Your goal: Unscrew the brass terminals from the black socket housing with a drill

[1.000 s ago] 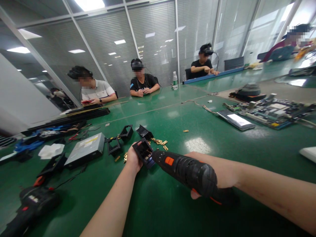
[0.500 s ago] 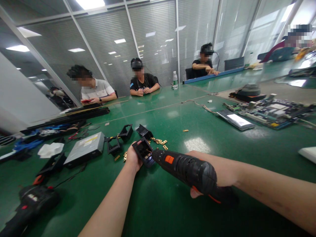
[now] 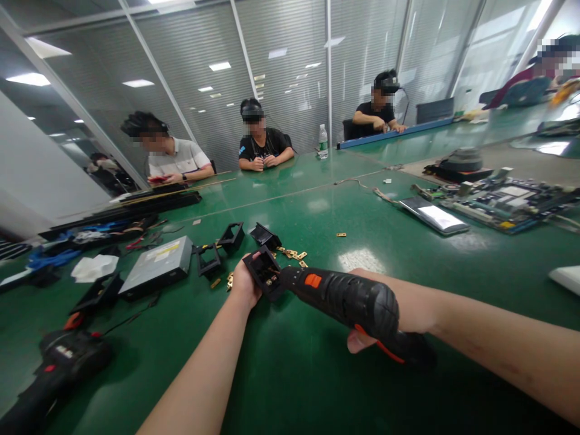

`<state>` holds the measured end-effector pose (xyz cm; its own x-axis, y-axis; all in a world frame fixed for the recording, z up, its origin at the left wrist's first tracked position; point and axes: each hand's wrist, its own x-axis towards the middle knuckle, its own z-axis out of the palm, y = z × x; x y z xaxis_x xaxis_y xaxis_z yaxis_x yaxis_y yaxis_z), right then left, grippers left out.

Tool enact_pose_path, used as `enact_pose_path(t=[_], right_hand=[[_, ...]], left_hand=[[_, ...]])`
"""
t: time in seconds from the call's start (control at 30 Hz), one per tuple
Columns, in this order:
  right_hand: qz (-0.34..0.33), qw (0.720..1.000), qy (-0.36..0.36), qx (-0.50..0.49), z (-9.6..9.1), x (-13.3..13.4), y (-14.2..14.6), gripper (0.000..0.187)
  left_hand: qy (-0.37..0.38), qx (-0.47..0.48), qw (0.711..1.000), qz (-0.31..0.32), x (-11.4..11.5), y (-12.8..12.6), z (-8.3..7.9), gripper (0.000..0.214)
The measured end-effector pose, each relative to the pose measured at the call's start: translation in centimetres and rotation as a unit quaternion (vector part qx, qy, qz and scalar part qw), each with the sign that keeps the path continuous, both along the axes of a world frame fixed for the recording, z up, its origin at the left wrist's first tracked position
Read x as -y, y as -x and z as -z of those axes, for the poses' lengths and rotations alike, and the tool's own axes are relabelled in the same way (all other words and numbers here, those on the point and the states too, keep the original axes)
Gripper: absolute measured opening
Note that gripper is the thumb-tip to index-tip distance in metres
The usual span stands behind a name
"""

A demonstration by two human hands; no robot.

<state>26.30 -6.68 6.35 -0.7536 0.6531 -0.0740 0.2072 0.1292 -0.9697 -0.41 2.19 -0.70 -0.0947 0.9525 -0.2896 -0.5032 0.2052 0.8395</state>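
My left hand (image 3: 243, 283) grips a small black plastic housing (image 3: 263, 272), tilted up off the green table (image 3: 317, 374). A black electric screwdriver with orange trim (image 3: 348, 302) is held in my right hand (image 3: 399, 317), fingers wrapped round its grip. Its tip points into the open side of the housing. Several small brass plates (image 3: 294, 256) lie on the table just beyond the housing.
Three more black housings (image 3: 231, 237) and a grey optical drive (image 3: 156, 275) lie to the left. A second black drill (image 3: 54, 368) rests near the left corner. A circuit board (image 3: 502, 202) and a phone (image 3: 434, 216) lie far right. Several people sit along the far edge.
The view has tipped down slightly. Both hands, the housing and the screwdriver stay almost where they were, the screwdriver tip still in the housing.
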Motion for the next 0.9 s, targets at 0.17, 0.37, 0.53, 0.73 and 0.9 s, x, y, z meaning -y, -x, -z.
enact_pose_path(t=[0.17, 0.37, 0.53, 0.73, 0.9], right_hand=[[-0.013, 1.0, 0.011, -0.01, 0.01, 0.08, 0.02, 0.026], [0.011, 1.0, -0.011, 0.012, 0.1, 0.32, 0.07, 0.027], [-0.001, 1.0, 0.001, -0.007, 0.39, 0.18, 0.18, 0.027], [0.002, 0.999, -0.039, 0.015, 0.94, -0.22, -0.31, 0.025], [0.007, 0.999, -0.035, 0.028, 0.54, 0.12, -0.35, 0.027]], left_hand=[[-0.004, 0.011, 1.0, -0.002, -0.08, -0.03, 0.02, 0.023], [-0.001, 0.014, 1.0, -0.004, -0.14, 0.09, 0.16, 0.024], [0.003, 0.014, 1.0, -0.011, -0.19, 0.22, 0.28, 0.023], [-0.008, 0.021, 1.0, -0.011, -0.1, 0.05, 0.15, 0.023], [0.004, 0.018, 1.0, -0.012, 0.21, -0.17, -0.11, 0.023]])
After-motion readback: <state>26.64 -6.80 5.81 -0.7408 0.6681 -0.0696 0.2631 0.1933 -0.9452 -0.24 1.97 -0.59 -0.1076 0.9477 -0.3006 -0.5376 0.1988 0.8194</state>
